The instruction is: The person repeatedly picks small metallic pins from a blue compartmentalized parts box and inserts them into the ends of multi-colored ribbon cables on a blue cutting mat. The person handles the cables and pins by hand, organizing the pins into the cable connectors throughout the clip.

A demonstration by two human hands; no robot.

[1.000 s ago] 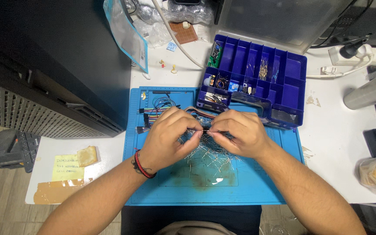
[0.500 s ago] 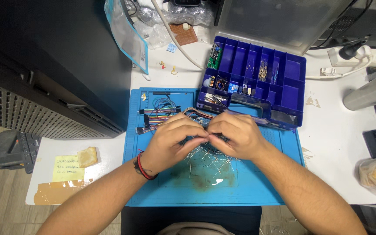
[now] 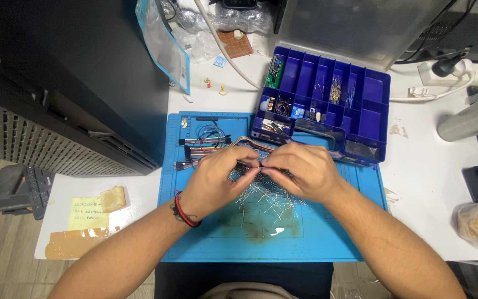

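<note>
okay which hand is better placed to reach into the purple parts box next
Right, probably. The right hand sits just below the purple parts box, near its front edge. The left hand is farther off, beside the jumper wires.

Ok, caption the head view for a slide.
Both hands, left hand and right hand, pinch small wires over a blue mat beside a parts box.

Clear blue-edged bag (image 3: 164, 47) upper left, yellow sticky note (image 3: 88, 213) on left table edge
</note>
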